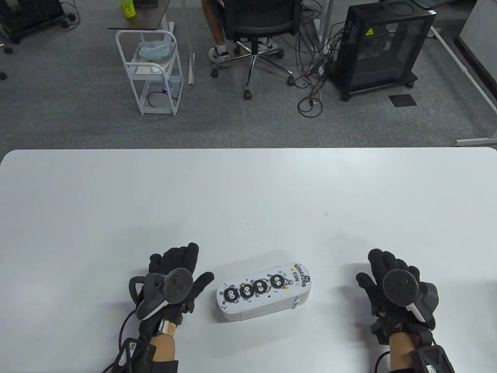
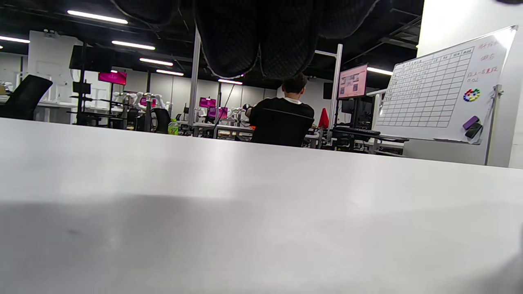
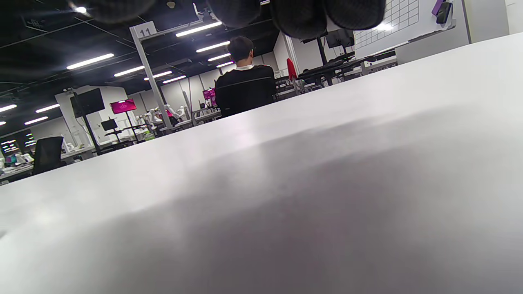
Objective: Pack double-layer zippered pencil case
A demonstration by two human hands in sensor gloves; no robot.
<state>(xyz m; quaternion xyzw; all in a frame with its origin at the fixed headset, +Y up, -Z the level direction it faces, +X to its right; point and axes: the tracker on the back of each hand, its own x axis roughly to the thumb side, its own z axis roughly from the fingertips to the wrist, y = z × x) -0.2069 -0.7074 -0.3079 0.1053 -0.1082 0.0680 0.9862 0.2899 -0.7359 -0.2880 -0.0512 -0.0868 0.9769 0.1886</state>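
Note:
A white zippered pencil case (image 1: 265, 292) with black cartoon faces and the words "STACKING FUN" lies closed on the white table (image 1: 248, 194), near the front edge. My left hand (image 1: 179, 268) rests flat on the table just left of the case, fingers spread, holding nothing. My right hand (image 1: 384, 272) rests flat on the table well to the right of the case, also holding nothing. In the left wrist view its fingers (image 2: 253, 36) hang in at the top over bare table. In the right wrist view its fingers (image 3: 310, 14) do the same. The case shows in neither wrist view.
Beyond the table's far edge stand a white cart (image 1: 153, 74), an office chair (image 1: 256, 27) with a seated person, and a black cabinet (image 1: 382, 46) on grey carpet. A whiteboard (image 2: 441, 85) shows in the left wrist view.

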